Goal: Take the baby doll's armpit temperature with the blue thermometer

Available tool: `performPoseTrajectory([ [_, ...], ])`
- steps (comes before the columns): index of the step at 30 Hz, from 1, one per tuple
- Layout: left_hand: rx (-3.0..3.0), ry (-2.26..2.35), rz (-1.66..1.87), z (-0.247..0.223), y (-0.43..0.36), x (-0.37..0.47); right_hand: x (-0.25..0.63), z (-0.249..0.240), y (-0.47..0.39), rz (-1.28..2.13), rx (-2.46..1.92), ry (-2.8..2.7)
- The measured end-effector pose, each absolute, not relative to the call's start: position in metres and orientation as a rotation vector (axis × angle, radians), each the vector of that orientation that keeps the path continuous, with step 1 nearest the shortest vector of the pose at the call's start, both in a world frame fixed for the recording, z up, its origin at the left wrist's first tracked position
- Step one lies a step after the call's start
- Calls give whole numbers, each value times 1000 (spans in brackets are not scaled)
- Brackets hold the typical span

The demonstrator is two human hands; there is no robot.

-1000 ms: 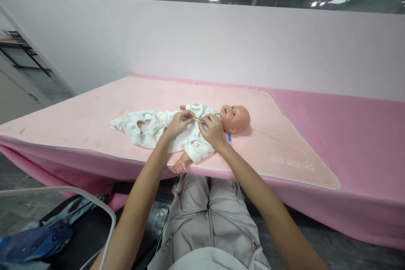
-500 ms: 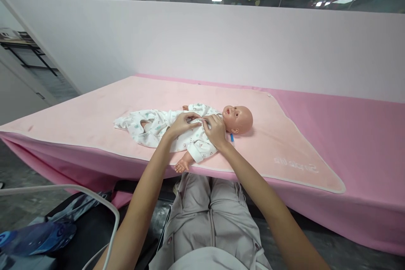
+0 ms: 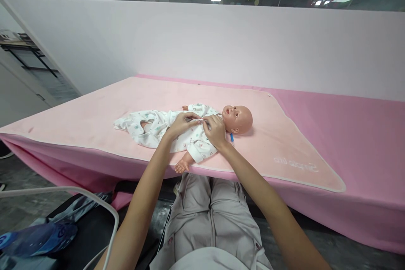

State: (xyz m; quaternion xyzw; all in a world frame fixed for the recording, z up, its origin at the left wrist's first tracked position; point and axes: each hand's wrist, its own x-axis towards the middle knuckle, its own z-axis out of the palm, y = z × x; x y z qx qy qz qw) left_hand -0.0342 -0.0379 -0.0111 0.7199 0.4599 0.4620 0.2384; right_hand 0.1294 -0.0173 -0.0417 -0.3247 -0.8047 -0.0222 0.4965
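A baby doll lies on its back on a peach mat, its head to the right. It wears a white patterned garment, with a gap near one leg that shows skin-toned plastic. Over the chest, my left hand pinches a thin white strip or edge of the garment. Close beside it, my right hand has its fingers closed on the same cloth near the doll's neck. The fingertips almost meet. A small blue tag shows by the doll's shoulder.
Pink cloth covers the table under the mat, against a white wall. At lower left, a blue bottle lies on a black seat, with a pale cable curving past it. My legs are below the table edge.
Both hands stay over the doll's chest with only slight finger movement. A dark shoe has come into view at the left edge, beside the table.
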Motion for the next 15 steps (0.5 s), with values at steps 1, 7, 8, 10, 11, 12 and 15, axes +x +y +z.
performPoseTrajectory([
  [1,1975,1260,1266,-11,-38,-34,129,-42,-17,-58,-782,-1947],
  [7,2010,1289,1278,-11,-38,-32,130,-41,-18,-70,-765,-1942],
  [8,2016,1312,1293,-11,-38,-32,130,-41,-18,-68,-763,-1936],
  [10,2021,1373,1338,-12,-39,-32,130,-42,-18,-68,-758,-1923],
  [11,2025,1404,1361,-13,-41,-32,130,-42,-18,-72,-756,-1916],
  [12,2037,1435,1375,-14,-43,-33,130,-42,-17,-78,-752,-1910],
  [15,2117,1534,1376,-17,-55,-39,130,-43,-17,-101,-744,-1898],
])
